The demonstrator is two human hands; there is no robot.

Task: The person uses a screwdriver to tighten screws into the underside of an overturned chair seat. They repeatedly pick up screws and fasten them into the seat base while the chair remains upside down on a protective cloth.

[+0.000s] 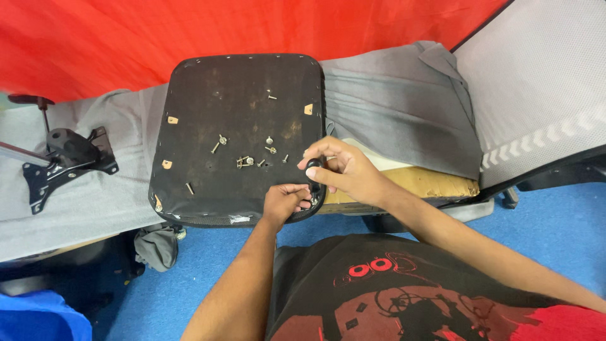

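Two hands at seat board (233, 126) edge: our right hand (338, 167) grips black tool handle (312, 169), left hand (285, 201) pinches the rim, loose screws (246, 161) nearby

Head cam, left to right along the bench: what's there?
Black metal chair mechanism → dark seat base strewn with loose screws → left hand → right hand gripping a black tool handle → grey fabric cover → mesh chair back.

A black metal chair mechanism plate (66, 161) is laid on grey fabric (95, 196), well left of a folded grey cloth (398, 113). Right of the cloth, a grey mesh chair back (543, 95) is seen; behind it, red sheeting (189, 28); below it, blue floor (555, 227).
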